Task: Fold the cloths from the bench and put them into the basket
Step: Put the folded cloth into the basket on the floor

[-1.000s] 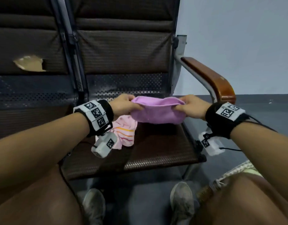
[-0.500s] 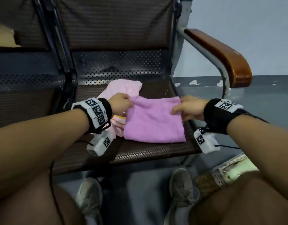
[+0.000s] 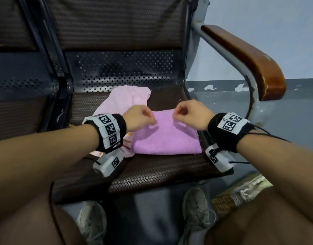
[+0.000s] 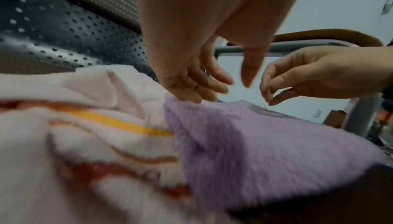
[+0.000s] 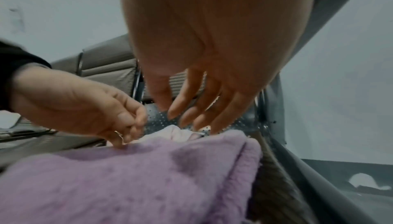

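Note:
A purple cloth [image 3: 166, 138] lies folded flat on the bench seat [image 3: 152, 174], with its left edge over a pink striped cloth [image 3: 124, 101]. My left hand [image 3: 152, 121] hangs over the purple cloth's far left part. Its fingers are relaxed and the fingertips [image 4: 189, 97] brush the cloth's edge [image 4: 266, 152]. My right hand [image 3: 176, 117] hovers just over the far right part with loosely curled fingers [image 4: 266, 93] and holds nothing. In the right wrist view its fingers [image 5: 191, 118] point down above the cloth [image 5: 127, 185].
A woven basket [image 3: 240, 195] stands on the floor at the lower right, partly behind my right leg. The bench's wooden armrest [image 3: 249, 59] rises on the right. The perforated backrest [image 3: 125, 71] is behind the cloths. My shoes [image 3: 196, 209] are under the seat's front edge.
The purple cloth, held up between both hands a second ago, now lies on the seat. Both hands have let go of its side edges and moved inward over its far edge.

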Demonstrator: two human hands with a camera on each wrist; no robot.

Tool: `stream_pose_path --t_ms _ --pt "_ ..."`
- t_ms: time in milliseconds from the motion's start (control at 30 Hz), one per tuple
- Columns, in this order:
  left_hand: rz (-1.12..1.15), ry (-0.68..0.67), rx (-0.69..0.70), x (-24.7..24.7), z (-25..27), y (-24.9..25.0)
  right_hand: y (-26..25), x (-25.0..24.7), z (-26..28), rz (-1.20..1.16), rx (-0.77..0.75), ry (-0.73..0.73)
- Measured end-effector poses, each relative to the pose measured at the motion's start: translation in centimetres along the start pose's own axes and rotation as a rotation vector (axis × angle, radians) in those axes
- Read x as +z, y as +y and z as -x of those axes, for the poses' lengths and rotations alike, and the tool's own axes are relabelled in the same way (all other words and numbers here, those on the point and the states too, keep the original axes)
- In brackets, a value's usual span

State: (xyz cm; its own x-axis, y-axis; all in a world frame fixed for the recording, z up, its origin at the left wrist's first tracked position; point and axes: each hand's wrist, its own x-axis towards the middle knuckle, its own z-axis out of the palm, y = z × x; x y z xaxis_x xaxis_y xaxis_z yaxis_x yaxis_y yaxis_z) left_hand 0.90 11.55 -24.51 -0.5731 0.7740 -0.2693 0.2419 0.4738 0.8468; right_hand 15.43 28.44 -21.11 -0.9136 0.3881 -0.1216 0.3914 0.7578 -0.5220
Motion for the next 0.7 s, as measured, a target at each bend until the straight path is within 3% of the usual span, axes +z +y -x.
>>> stream_pose_path --t_ms 100,167,267,433,600,700 --pt "-0.248 -0.201 0.075 0.8 1.8 -0.9 -0.4 0.9 1.4 0.177 -0.065 -0.305" --pt "-0.477 -0.203 0.159 1.0 2.7 -1.8 -0.1 1.2 2.3 0.283 -0.096 -0.386" --pt "-0.568 -0.211 0.198 0.6 3.7 -2.8 -0.1 1.5 2.9 0.384 -0.132 -0.416" --pt "-0.431 -0.092 0.166 -0.7 4.0 -2.8 -0.4 0.7 3.2 0.335 -0.130 -0.170" --pt "-0.128 -0.010 0.076 -1.4 4.3 -2.2 0.3 -1.2 3.6 -0.035 -0.034 -0.151" --pt "0.094 0.022 -0.029 -1.0 4.1 -2.2 1.5 -1.2 3.6 -0.230 0.120 -0.138"
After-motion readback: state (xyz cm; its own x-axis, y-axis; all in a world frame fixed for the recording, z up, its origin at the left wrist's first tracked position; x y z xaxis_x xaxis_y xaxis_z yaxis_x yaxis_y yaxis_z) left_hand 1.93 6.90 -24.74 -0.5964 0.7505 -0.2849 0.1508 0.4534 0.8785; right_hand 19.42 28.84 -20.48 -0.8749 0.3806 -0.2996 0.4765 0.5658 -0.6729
